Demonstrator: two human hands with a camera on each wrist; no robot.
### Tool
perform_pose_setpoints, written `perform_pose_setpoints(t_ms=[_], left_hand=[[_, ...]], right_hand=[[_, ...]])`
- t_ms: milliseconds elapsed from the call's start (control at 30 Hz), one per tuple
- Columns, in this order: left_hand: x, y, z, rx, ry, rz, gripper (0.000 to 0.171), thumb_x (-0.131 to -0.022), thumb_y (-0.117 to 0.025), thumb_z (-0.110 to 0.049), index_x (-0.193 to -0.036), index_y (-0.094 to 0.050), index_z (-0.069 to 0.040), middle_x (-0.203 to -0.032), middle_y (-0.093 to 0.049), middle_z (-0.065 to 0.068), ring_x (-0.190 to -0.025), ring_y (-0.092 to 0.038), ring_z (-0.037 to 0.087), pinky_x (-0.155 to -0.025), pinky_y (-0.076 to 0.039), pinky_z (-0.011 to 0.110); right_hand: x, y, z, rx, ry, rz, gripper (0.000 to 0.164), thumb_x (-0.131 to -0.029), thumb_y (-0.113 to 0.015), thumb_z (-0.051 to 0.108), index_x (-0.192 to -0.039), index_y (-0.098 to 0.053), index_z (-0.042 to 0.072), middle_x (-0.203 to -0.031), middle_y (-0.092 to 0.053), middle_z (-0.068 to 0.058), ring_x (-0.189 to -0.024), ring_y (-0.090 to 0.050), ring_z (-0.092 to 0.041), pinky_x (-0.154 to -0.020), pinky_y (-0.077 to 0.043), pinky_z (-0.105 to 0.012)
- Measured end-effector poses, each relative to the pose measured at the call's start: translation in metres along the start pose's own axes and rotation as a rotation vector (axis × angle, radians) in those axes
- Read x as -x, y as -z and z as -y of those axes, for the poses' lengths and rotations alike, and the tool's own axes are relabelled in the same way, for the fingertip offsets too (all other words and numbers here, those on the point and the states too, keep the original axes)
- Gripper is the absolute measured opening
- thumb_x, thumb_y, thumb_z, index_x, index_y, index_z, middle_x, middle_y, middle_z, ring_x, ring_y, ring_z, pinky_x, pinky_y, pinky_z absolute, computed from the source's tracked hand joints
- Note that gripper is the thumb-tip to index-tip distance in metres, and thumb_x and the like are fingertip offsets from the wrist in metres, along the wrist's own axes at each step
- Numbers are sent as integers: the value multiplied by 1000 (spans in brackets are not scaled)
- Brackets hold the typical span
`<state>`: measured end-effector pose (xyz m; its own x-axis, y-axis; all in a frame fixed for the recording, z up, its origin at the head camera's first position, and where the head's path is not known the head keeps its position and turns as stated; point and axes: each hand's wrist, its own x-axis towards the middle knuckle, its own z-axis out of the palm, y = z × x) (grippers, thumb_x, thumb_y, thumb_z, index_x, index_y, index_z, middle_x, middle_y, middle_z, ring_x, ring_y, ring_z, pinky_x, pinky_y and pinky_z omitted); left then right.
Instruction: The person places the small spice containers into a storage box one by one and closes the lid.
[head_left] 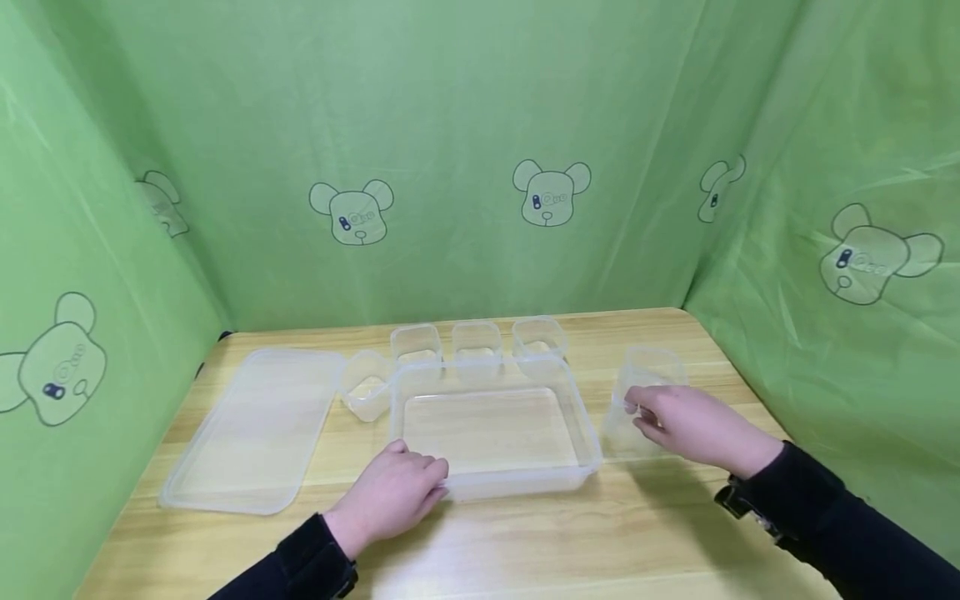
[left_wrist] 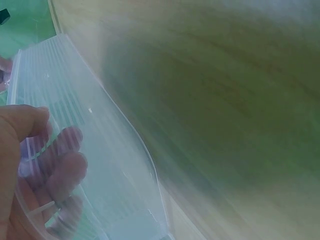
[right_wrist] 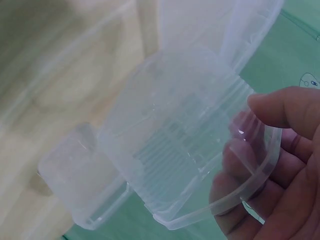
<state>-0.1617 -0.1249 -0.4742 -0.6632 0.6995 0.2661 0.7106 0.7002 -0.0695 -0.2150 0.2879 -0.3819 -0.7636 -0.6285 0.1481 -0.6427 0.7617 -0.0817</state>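
A large clear rectangular plastic box [head_left: 517, 483] stands open-topped on the table. At its near left corner, my left hand [head_left: 393, 492] pinches the wall; in the left wrist view the thumb and fingers [left_wrist: 70, 175] lie on opposite sides of the ribbed clear plastic [left_wrist: 105, 135]. To the right of the box, my right hand [head_left: 693, 425] grips a small clear plastic container [right_wrist: 190, 130] by its rim, thumb on one side and fingers seen through the wall on the other. Another small container [right_wrist: 87, 175] appears beside it in the right wrist view.
A flat translucent lid [head_left: 255, 433] lies at the left. Between lid and box is a small clear container [head_left: 367, 387]. Three more small containers [head_left: 416, 342] stand in a row behind the box. Green cloth [head_left: 450, 250] with bear heads encloses the wooden table [head_left: 540, 542].
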Motion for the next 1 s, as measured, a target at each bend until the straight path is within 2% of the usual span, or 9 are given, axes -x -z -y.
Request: perform_pose_setpoints(t_ms=[167,467,800,1000], left_hand=[[-1,1,-1,0,-1,0,23,-94,-68,-36,-83,-52,-22,-68,-55,-14,-62,-58,6,-66,-34,26],[0,2,-2,0,0,-7,25,-94,-68,-35,-81,-51,-21,-66,-53,-14,-61,-57,7,-65,-33,26],[0,0,-1,8,8,5,26,-94,-67,-36,-81,-51,-22,-66,-53,-14,-60,-58,6,-65,-34,27],[0,-1,0,14,7,4,26,-94,-67,-36,-81,-50,-21,-66,-53,-14,-61,-58,7,-65,-33,27]], right_hand=[[-4,13,1,7,14,-23,13,-87,-71,5,-96,-64,12,-74,-58,12,-64,-52,-3,-58,-50,-32],[-22,33,13,50,75,-86,14,-87,-71,4,-95,-64,14,-81,-66,5,-71,-64,-9,-64,-55,-34],[-48,38,28,61,132,-88,13,-88,-70,3,-96,-64,11,-90,-70,1,-76,-65,-13,-66,-56,-35],[-60,31,33,73,164,-114,15,-87,-70,2,-95,-63,13,-90,-70,2,-76,-66,-13,-66,-56,-35]])
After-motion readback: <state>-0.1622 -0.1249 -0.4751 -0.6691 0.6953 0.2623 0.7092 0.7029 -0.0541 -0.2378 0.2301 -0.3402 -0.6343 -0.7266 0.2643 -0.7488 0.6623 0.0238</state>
